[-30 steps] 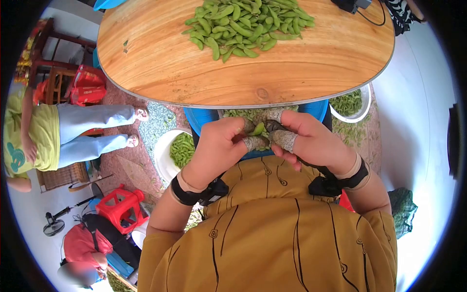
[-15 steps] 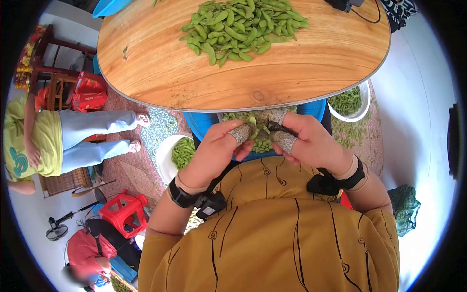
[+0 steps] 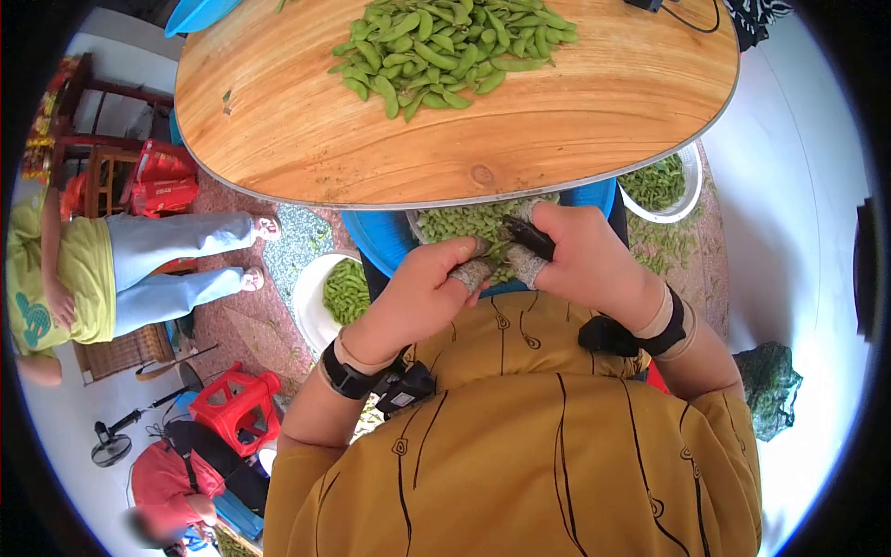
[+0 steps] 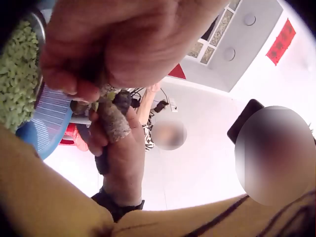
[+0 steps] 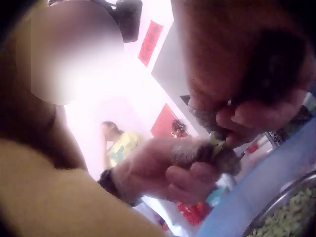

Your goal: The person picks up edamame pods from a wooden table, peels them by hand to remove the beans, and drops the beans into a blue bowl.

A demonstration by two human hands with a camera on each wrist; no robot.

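Over the basin, both hands meet at a green soybean pod (image 3: 498, 252). My left hand (image 3: 419, 290) pinches it between thumb and finger, both wrapped in speckled grey coverings. From the other side my right hand (image 3: 594, 263) pinches it too, its thumb and finger wrapped alike, with a dark elongated piece (image 3: 529, 236) lying along the finger. In the left wrist view, a bit of yellow-green pod (image 4: 111, 93) shows between the fingertips; most of it is hidden. Below them, a metal bowl (image 5: 256, 222) of shelled green beans (image 3: 464, 221) sits in a blue basin (image 3: 367, 243).
A wooden table (image 3: 278, 139) bearing a pile of pods (image 3: 436, 56) stands just ahead. White tubs of pods flank me, one left (image 3: 306, 306), one right (image 3: 693, 176). Two people are at left, one standing (image 3: 79, 269), one bent over (image 3: 172, 483) near a red stool (image 3: 223, 404).
The right hand has turned and lifted a little, so the dark piece along its finger shows more. The left hand has moved slightly, staying at the pod. The bean bowl shows more.
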